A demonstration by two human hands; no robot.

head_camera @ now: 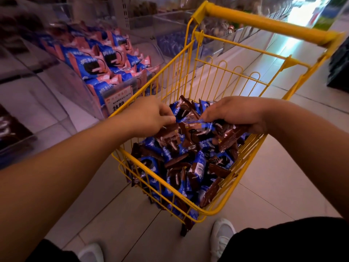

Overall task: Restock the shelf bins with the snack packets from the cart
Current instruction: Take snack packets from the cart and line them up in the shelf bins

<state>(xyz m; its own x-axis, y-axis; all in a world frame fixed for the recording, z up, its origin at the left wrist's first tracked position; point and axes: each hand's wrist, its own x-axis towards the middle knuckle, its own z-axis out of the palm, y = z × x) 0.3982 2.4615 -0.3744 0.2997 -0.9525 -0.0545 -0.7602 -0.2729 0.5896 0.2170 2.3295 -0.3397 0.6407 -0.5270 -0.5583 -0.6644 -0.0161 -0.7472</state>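
Both hands pinch packets in the cart [211,211]: left hand [149,115], right hand [236,112]. Shelf bin [105,59] at 10 o'clock; price tag [118,101] beside the cart rim.

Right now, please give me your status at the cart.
Both hands in the cart: left hand and right hand each grip brown packets. Nothing in the way.
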